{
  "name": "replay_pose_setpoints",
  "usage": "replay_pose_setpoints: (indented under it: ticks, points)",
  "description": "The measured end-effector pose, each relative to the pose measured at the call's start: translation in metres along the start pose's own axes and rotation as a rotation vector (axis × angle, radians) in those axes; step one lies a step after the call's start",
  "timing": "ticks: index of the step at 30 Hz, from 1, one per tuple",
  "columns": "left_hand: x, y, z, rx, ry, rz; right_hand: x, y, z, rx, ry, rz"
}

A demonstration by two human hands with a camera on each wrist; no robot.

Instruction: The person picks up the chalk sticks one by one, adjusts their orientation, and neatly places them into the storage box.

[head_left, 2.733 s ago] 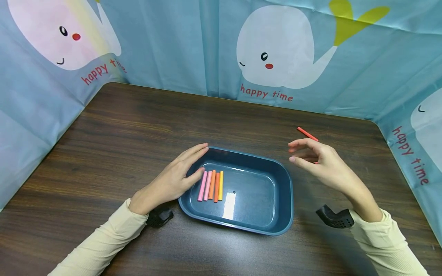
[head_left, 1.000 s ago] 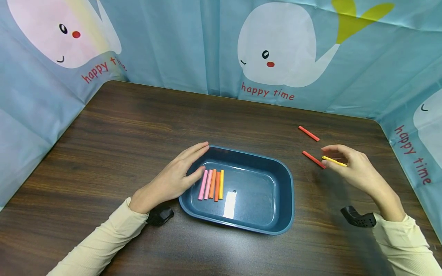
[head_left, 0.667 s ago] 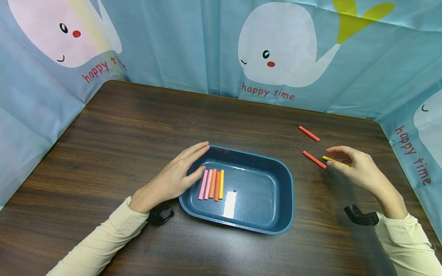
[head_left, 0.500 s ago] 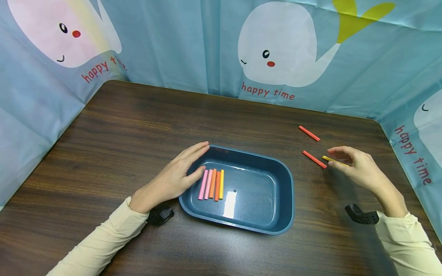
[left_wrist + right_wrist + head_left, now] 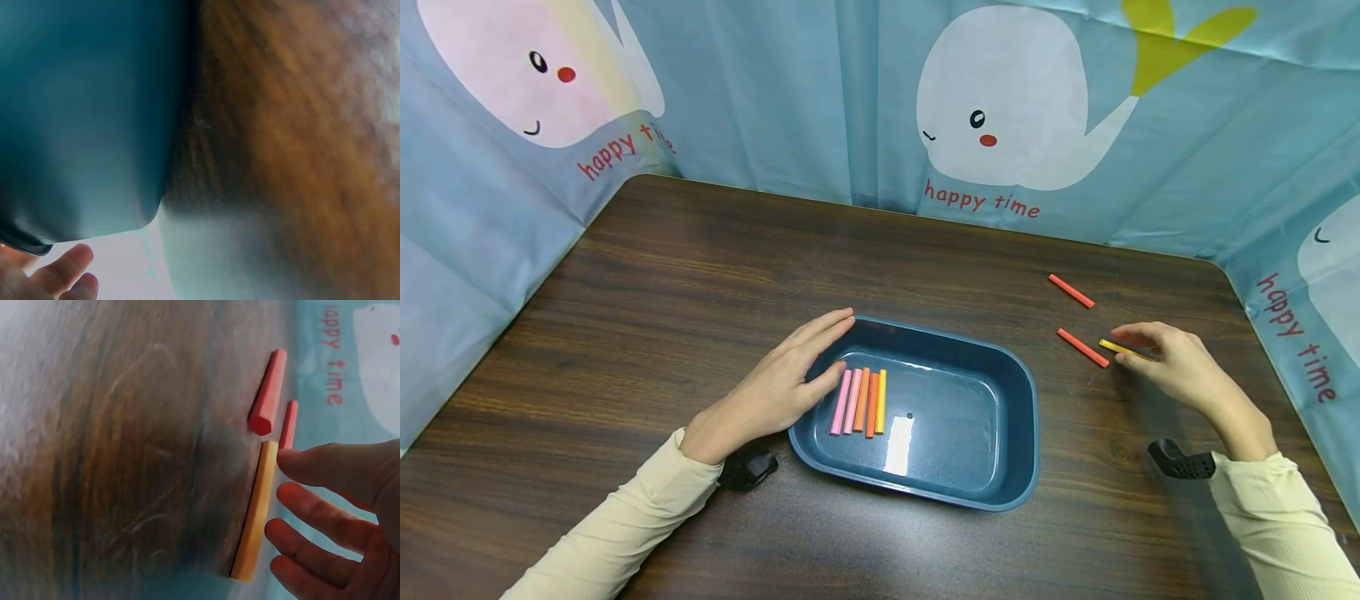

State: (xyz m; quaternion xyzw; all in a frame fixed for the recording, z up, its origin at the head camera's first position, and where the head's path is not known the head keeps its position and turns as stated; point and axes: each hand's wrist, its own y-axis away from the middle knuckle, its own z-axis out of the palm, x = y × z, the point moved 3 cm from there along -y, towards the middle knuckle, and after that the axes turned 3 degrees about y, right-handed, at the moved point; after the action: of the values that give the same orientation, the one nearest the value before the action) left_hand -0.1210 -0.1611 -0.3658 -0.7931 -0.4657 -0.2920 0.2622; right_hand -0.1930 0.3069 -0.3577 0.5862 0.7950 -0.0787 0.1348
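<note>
In the head view, my left hand [image 5: 767, 392] lies against the left end of the blue plastic tray [image 5: 1034, 433], fingers extended along the rim and thumb over its inside. Within the tray lie several stick-like crayons side by side: pink [image 5: 840, 402], orange [image 5: 871, 406] and yellow [image 5: 881, 402]. My right hand [image 5: 1195, 371] hovers with bent fingers around a yellow crayon [image 5: 255, 512] on the table. In the right wrist view the thumb is close to its upper end, the other fingers spread beside it; no firm grip shows. Two red crayons [image 5: 1082, 347] [image 5: 1071, 291] lie nearby.
The dark wood-grain table [image 5: 700, 267] carries everything. A blue curtain [image 5: 775, 100] with whale prints borders its back and sides. Black wrist devices [image 5: 1180, 460] sit at both cuffs. In the left wrist view, the tray's outer wall [image 5: 87, 125] fills the left side.
Since the oldest frame, my right hand has moved right, uncovering the nearer red crayon and the yellow one. Lately it has shifted only slightly, while the yellow crayon stays about in place. Left hand still.
</note>
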Motion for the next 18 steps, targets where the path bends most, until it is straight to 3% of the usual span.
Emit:
replay_pose_setpoints:
  ticks: [18]
  points:
    - [0.0006, 0.0007, -0.0004, 0.008, -0.003, 0.009, 0.0057, -0.0085, 0.0077, -0.028, 0.081, 0.0]
